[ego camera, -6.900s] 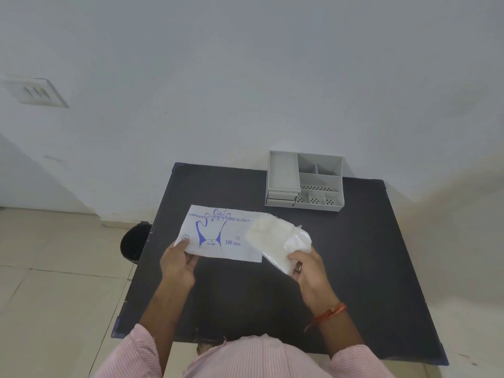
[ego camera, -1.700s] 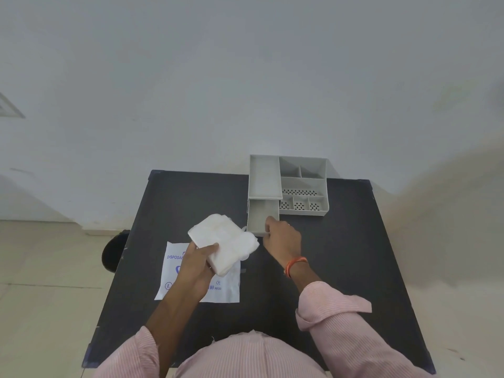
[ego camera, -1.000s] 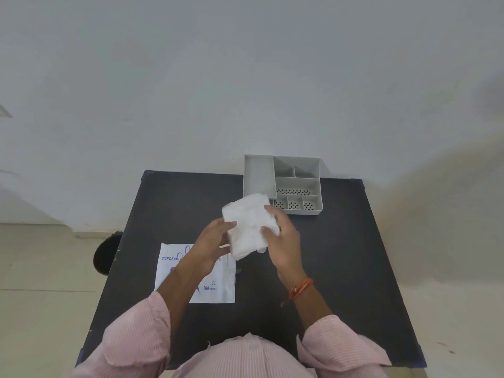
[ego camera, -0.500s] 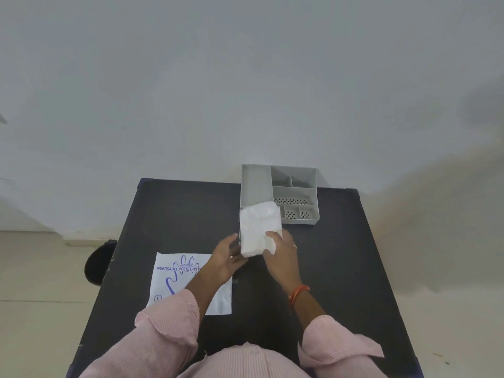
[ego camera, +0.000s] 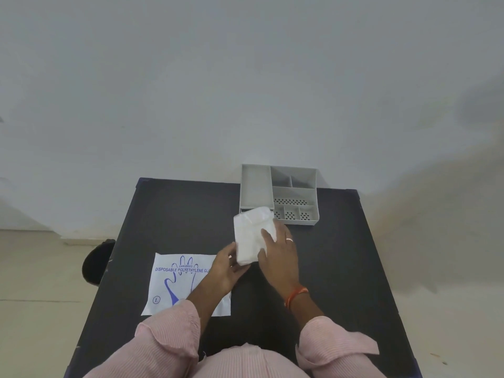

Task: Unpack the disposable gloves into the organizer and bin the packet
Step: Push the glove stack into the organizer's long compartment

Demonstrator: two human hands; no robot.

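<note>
Loading the gloves into the organizer is the step in hand; binning the packet is not yet done.

Bin (ego camera: 98, 261): a dark round container stands on the floor just beside the left edge of the worktop (ego camera: 341, 268). The worktop edge cuts off part of it, and its inside cannot be made out.

Packet (ego camera: 174, 282): it lies flat and printed side up on the left part of the worktop, and looks emptied. The left forearm and sleeve cover its right portion and the end of the printed line.

Left hand (ego camera: 227, 267): it grasps the near lower edge of the gloves (ego camera: 249, 236), fingers closed on the stack.

Gloves: a white folded stack, held between both hands above the worktop. Its far end overlaps the front left corner of the organizer (ego camera: 278, 197).

Right hand (ego camera: 278, 249): it lies over the right side of the stack, fingers spread and pressing on it. A ring shows on one finger.

Organizer: a grey divided tray at the far edge of the worktop, against the wall. The stack hides the front of the left section, where a dark gap shows; whether a drawer stands open there cannot be told.

Next move, as judged: guide the stack forward into the left section, keep it folded and compressed so that no loose layer catches on the rim, then release.
</note>
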